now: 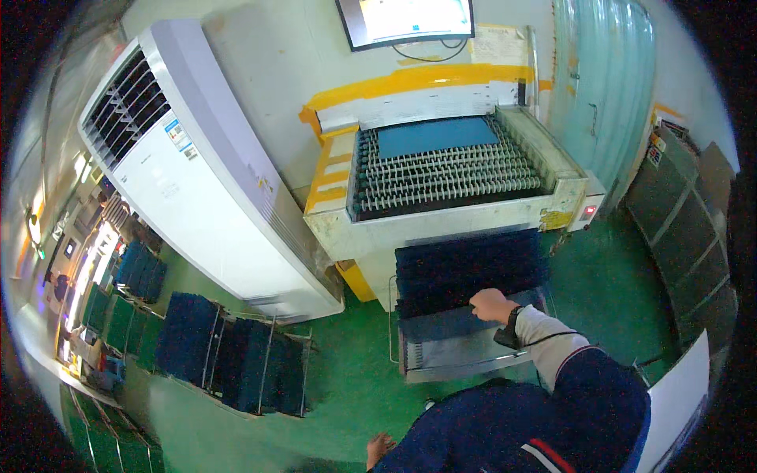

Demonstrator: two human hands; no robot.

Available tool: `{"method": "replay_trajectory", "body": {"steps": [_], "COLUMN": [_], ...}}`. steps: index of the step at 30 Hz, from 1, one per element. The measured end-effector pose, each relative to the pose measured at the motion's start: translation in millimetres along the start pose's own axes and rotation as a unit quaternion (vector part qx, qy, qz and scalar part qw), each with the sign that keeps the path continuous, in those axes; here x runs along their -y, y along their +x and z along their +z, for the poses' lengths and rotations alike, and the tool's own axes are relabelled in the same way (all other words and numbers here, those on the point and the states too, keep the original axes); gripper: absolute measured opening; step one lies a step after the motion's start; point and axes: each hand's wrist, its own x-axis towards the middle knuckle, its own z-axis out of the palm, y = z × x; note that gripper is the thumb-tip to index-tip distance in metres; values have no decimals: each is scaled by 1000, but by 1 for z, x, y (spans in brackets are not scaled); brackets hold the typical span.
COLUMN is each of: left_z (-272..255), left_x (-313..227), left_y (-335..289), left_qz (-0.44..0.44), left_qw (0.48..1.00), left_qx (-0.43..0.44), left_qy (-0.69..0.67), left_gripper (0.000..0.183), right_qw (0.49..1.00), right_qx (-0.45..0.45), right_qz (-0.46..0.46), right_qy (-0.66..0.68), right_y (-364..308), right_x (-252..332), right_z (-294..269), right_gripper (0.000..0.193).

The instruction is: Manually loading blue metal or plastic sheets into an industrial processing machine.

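Note:
My right hand [493, 306], with a dark watch [509, 329] at the wrist, reaches over a low wire rack [465, 364]. Its fingers are curled closed against the front of a row of dark blue panels [469, 268] that stand close together in the rack. Whatever the fingers grip, if anything, is hidden. Down by my side at the lower edge hangs my left hand [378, 449], away from the rack; its fingers are too small and partly covered to read. Behind the rack, a flat blue panel [438, 137] lies on the rollers of a conveyor machine [449, 229].
A tall white air conditioner [189, 197] stands left of the machine. Racks of dark panels [236, 355] sit on the green floor [339, 410] at the left. A screen [406, 22] hangs above the machine. Grey panels [678, 229] lean at the right, near a white board [674, 402].

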Motion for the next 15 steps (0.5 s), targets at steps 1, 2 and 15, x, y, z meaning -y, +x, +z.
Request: {"method": "replay_trajectory", "body": {"steps": [1, 2, 15], "left_z": [-1, -1, 5], "left_x": [3, 6, -22], "left_y": [1, -1, 18], "left_qz": [-10, -13, -45], "left_qw": [1000, 1000, 999], "left_qx": [-8, -7, 14], "left_qy": [-16, -17, -20], "left_gripper": [43, 43, 41], "right_qw": [1000, 1000, 999], "right_qx": [-20, -18, -2], "right_qz": [-9, -13, -10], "right_qy": [-4, -6, -48], "right_y": [-1, -2, -27], "right_x": [-1, -2, 51], "right_z": [1, 2, -152], "right_gripper": [16, 18, 26]}}
